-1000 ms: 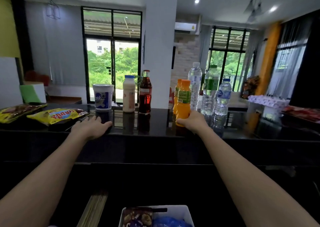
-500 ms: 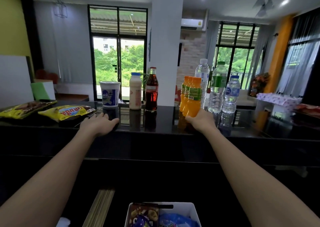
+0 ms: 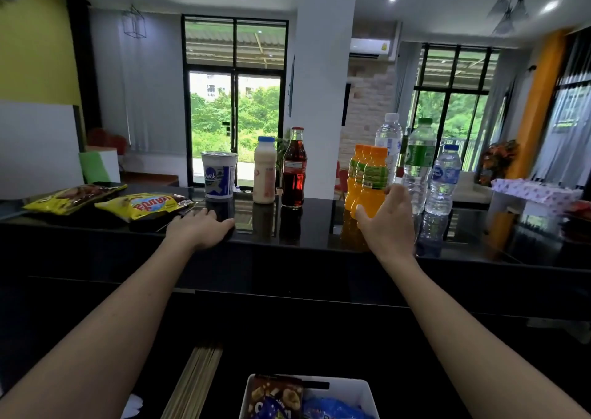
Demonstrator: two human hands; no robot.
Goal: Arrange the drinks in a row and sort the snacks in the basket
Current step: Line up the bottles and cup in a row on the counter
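While the right hand (image 3: 388,227) grips the front orange bottle (image 3: 372,179), centre right of frame,
the left hand (image 3: 200,230) rests loose-fingered on the table (image 3: 319,223), centre left.

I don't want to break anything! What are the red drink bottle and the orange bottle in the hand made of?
The red drink bottle is probably glass: shiny, contoured, with a small red cap. The orange bottle that the right hand grips looks like glossy plastic, with a wide screw cap and wrapped label.

An upright orange juice bottle (image 3: 374,180) sits in my right fingers (image 3: 396,195); two yellow snack bags (image 3: 144,206) lie flat just left of my left fingers (image 3: 214,217).
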